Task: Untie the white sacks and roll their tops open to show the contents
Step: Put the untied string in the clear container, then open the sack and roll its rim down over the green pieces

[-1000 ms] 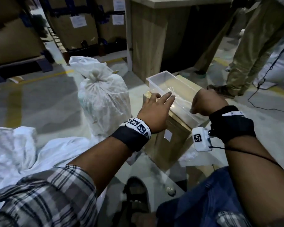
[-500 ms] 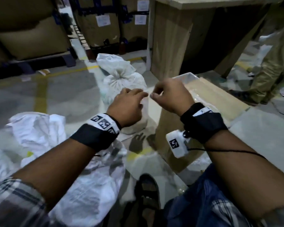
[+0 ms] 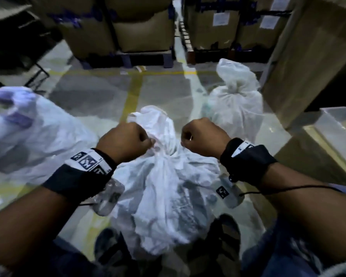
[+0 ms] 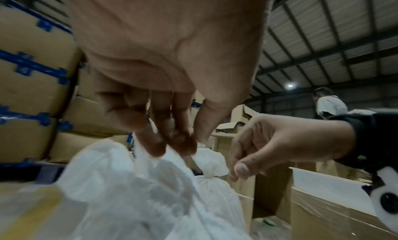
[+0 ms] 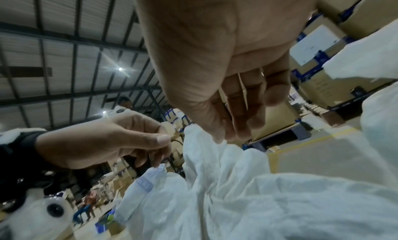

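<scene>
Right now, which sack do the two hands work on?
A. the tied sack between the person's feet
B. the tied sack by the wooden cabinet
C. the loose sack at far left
A: the left hand and right hand flank the neck of the near sack, between the feet.

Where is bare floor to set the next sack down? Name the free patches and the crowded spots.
Free: the grey floor beyond the near sack, bordered by the yellow floor line, the pallet boxes and the left sack.
Narrower: the strip between the yellow line and the far tied sack.
Crowded: around both hands at the near sack's neck, and rightward by the wooden box.
</scene>
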